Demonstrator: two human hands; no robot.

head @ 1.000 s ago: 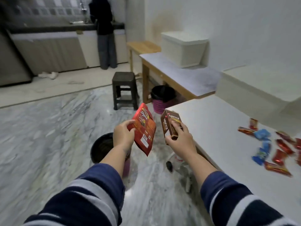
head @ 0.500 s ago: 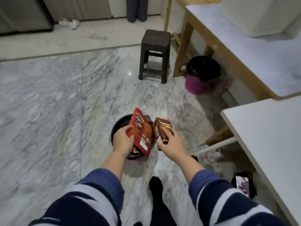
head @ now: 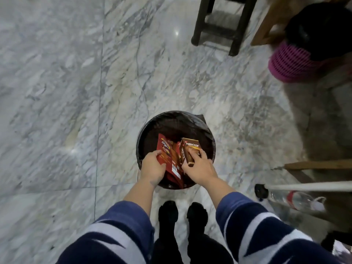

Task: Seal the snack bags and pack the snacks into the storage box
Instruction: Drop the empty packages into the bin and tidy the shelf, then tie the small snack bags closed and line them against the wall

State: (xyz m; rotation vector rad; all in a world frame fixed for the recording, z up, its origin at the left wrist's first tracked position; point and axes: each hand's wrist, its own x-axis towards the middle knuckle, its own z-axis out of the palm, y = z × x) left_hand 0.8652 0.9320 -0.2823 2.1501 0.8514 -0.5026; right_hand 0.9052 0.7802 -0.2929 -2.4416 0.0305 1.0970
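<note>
My left hand (head: 152, 167) grips a flat red snack packet (head: 168, 157) by its left edge. My right hand (head: 200, 168) holds a small brown Nextar box (head: 188, 149) from the right side. Both packages hang side by side over the open mouth of a round black bin (head: 175, 122) lined with a dark bag, on the marble floor straight in front of my feet. The bin's inside is dark and its contents are hard to make out. The storage box and the other snacks are out of view.
A dark stool (head: 221, 18) stands on the floor at the top. At the top right sits a pink basket with a black liner (head: 291, 63) beside a wooden table leg (head: 266, 25). A white pole (head: 308, 187) and a plastic bottle (head: 297, 201) lie at right.
My view has tilted down from the table and room to the floor. Both hands have carried the red packet and the brown box down over the black bin.
</note>
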